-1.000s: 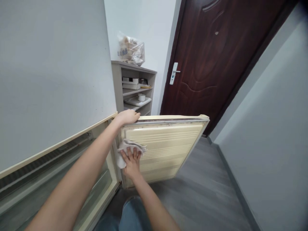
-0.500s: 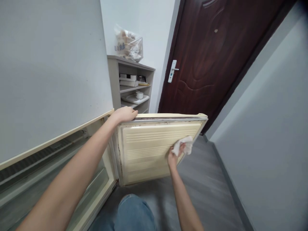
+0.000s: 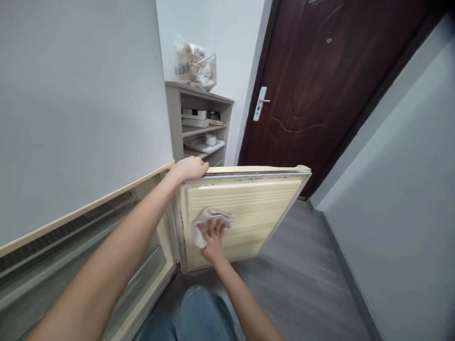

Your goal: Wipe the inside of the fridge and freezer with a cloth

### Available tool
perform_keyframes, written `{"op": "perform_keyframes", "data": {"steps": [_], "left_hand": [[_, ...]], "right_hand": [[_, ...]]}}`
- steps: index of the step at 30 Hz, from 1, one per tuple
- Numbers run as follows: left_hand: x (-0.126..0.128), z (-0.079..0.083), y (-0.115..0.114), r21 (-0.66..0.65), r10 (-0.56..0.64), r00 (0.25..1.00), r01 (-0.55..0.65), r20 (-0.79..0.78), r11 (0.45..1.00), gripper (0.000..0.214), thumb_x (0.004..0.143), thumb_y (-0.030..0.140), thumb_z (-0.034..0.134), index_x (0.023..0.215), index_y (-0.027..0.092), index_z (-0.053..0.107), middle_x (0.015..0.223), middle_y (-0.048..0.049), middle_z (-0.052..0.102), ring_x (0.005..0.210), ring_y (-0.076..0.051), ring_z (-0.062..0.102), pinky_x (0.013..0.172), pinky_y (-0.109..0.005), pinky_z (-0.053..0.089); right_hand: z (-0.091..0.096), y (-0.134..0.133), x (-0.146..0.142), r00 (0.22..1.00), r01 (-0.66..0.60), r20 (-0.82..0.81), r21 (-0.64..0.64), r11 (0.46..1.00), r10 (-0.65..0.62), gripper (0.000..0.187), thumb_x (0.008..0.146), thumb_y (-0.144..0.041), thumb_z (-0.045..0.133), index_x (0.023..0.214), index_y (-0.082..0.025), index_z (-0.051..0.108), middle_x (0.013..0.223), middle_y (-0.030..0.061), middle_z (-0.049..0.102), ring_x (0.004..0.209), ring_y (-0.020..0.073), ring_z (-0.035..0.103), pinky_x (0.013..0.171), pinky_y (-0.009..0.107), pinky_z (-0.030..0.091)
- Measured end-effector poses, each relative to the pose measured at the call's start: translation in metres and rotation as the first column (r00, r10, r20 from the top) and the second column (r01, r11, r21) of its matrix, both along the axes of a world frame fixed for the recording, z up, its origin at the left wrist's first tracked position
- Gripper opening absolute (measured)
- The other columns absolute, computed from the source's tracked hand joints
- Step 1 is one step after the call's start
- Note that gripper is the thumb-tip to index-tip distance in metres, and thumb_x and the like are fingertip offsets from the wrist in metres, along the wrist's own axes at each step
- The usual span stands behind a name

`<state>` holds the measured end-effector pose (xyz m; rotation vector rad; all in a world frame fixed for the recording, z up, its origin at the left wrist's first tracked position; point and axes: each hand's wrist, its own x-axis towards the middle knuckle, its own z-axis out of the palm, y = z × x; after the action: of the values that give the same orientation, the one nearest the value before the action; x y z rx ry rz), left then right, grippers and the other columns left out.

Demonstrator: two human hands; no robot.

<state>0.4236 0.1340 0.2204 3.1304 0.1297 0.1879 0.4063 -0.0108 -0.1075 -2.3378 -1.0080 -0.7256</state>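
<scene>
My left hand (image 3: 192,168) is wrapped over the top edge of the open cream fridge door (image 3: 263,203), near its hinge side. The door's ribbed inner panel faces me, with dark grime along the seal at its top. Against the left part of that panel, my right hand (image 3: 213,239) presses a white cloth (image 3: 202,239), its fingers spread over it and slightly blurred. At left the fridge compartment (image 3: 156,263) stands open, with a clear drawer front inside, partly hidden by my left arm.
A grey shelf unit (image 3: 174,111) stands behind the door, holding boxes, a tray and a white cup (image 3: 210,139). On top sits a clear plastic bag (image 3: 197,66). A dark red door (image 3: 302,94) is at the back, a wall (image 3: 401,180) to the right. My knee (image 3: 206,312) is below the fridge door.
My right hand has swept the cloth leftward across the panel, from near its outer edge to the hinge side. My left hand keeps its hold. The view has shifted slightly.
</scene>
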Motion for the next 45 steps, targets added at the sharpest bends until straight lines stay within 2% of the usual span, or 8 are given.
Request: {"op": "perform_keyframes", "data": {"steps": [4, 14, 18, 28, 34, 40, 42, 45], "left_hand": [[0.0, 0.0, 0.0, 0.008, -0.005, 1.0, 0.005, 0.006, 1.0, 0.064, 0.083, 0.045, 0.016, 0.102, 0.014, 0.068, 0.117, -0.0205, 0.069, 0.105, -0.031, 0.065, 0.082, -0.037, 0.051], [-0.004, 0.0, -0.002, -0.015, -0.008, 1.0, 0.009, 0.009, 1.0, 0.058, 0.084, 0.046, 0.021, 0.104, 0.018, 0.067, 0.117, -0.0163, 0.071, 0.107, -0.028, 0.064, 0.084, -0.033, 0.049], [-0.005, -0.001, -0.002, -0.022, -0.01, 1.0, 0.01, 0.02, 1.0, 0.062, 0.084, 0.045, 0.017, 0.102, 0.014, 0.068, 0.115, -0.0192, 0.07, 0.105, -0.03, 0.065, 0.084, -0.037, 0.05], [-0.005, -0.002, 0.001, -0.055, 0.001, 1.0, 0.0, 0.028, 0.998, 0.064, 0.082, 0.049, 0.017, 0.101, 0.014, 0.067, 0.114, -0.0199, 0.07, 0.098, -0.031, 0.066, 0.077, -0.038, 0.051], [-0.005, 0.001, 0.0, -0.032, -0.024, 1.0, 0.025, 0.008, 0.999, 0.062, 0.082, 0.048, 0.018, 0.093, 0.016, 0.07, 0.107, -0.0191, 0.073, 0.095, -0.03, 0.067, 0.075, -0.038, 0.05], [-0.005, 0.003, -0.002, -0.013, -0.046, 0.999, 0.046, -0.004, 0.999, 0.061, 0.082, 0.046, 0.018, 0.087, 0.016, 0.071, 0.104, -0.019, 0.073, 0.095, -0.031, 0.067, 0.075, -0.039, 0.05], [-0.005, 0.004, -0.002, -0.013, -0.051, 0.999, 0.051, -0.01, 0.999, 0.059, 0.081, 0.045, 0.018, 0.084, 0.018, 0.071, 0.102, -0.018, 0.074, 0.093, -0.03, 0.067, 0.073, -0.037, 0.049], [-0.005, 0.005, -0.002, -0.021, -0.052, 0.999, 0.052, -0.009, 0.998, 0.059, 0.081, 0.044, 0.019, 0.084, 0.016, 0.07, 0.101, -0.0194, 0.074, 0.092, -0.031, 0.067, 0.072, -0.037, 0.048]], "right_hand": [[0.031, 0.008, -0.009, 0.98, -0.179, 0.037, -0.239, 0.954, 0.193, 0.063, 0.082, -0.03, 0.052, 0.143, -0.04, 0.039, 0.15, 0.0001, 0.039, 0.138, 0.0254, 0.034, 0.107, 0.043, 0.031], [0.146, 0.008, 0.0, 0.965, 0.048, 0.26, -0.044, 0.998, -0.035, 0.062, 0.084, -0.034, 0.048, 0.144, -0.039, 0.036, 0.154, -0.0045, 0.03, 0.145, 0.033, 0.006, 0.112, 0.053, 0.012], [0.122, 0.017, -0.011, 0.963, -0.147, 0.189, -0.24, 0.96, 0.194, 0.067, 0.087, -0.03, 0.046, 0.149, -0.036, 0.022, 0.154, -0.004, 0.031, 0.139, 0.0257, 0.028, 0.107, 0.042, 0.026], [-0.043, -0.015, -0.022, 0.878, -0.476, -0.195, -0.451, 0.755, 0.438, 0.057, 0.091, -0.026, 0.047, 0.147, -0.026, 0.034, 0.127, 0.0005, 0.063, 0.115, 0.0164, 0.055, 0.102, 0.033, 0.036], [-0.006, -0.016, -0.013, 0.925, -0.376, -0.096, -0.355, 0.856, 0.366, 0.065, 0.088, -0.023, 0.048, 0.148, -0.035, 0.027, 0.144, -0.0008, 0.048, 0.121, 0.0143, 0.052, 0.1, 0.032, 0.037], [0.003, -0.06, 0.032, 0.995, 0.077, 0.072, -0.112, 0.991, -0.069, 0.057, 0.079, -0.025, 0.053, 0.136, -0.027, 0.051, 0.146, 0.0097, 0.044, 0.141, 0.0321, 0.024, 0.107, 0.051, 0.027], [0.001, -0.089, 0.054, 0.965, 0.253, 0.039, 0.109, 0.961, -0.258, 0.063, 0.081, -0.029, 0.049, 0.143, -0.019, 0.042, 0.152, 0.0154, 0.03, 0.144, 0.0359, 0.01, 0.108, 0.059, 0.021], [0.016, -0.133, 0.088, 0.887, 0.448, -0.143, 0.499, 0.742, -0.439, 0.069, 0.09, -0.042, 0.033, 0.151, -0.012, 0.018, 0.157, 0.0174, 0.014, 0.145, 0.0294, 0.002, 0.113, 0.058, 0.013]]}}
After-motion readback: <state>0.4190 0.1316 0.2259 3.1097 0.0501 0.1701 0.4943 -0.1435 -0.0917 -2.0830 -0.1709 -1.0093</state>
